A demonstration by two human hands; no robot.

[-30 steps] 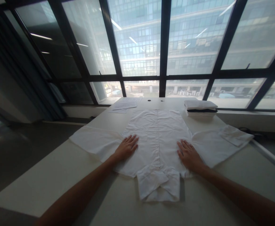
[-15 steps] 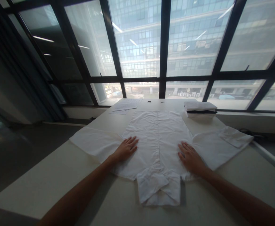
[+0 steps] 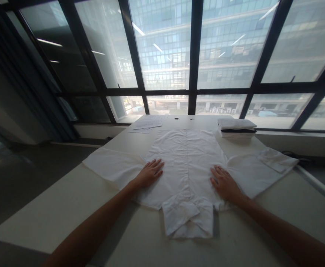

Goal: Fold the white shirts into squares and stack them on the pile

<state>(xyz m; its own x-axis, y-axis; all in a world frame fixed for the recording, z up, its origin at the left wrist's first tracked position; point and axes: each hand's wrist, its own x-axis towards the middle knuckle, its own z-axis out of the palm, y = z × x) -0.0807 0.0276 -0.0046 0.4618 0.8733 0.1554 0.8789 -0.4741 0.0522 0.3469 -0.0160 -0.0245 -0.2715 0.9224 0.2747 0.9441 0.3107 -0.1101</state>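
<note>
A white button-up shirt (image 3: 187, 163) lies spread front-up on the pale table (image 3: 140, 237), collar toward me and both sleeves stretched out sideways. My left hand (image 3: 149, 173) rests flat on the shirt's left chest, fingers extended. My right hand (image 3: 225, 184) lies flat on the right chest, fingers also stretched out. Neither hand holds anything. The collar (image 3: 189, 218) sits between my forearms near the table's front.
A stack of folded garments (image 3: 237, 128), white with one dark layer, stands at the table's far right. Sheets of paper (image 3: 148, 123) lie at the far left. Large windows rise behind the table. Dark floor drops away on the left.
Both hands stay flat on the shirt in the same places; only the camera view shifts slightly.
</note>
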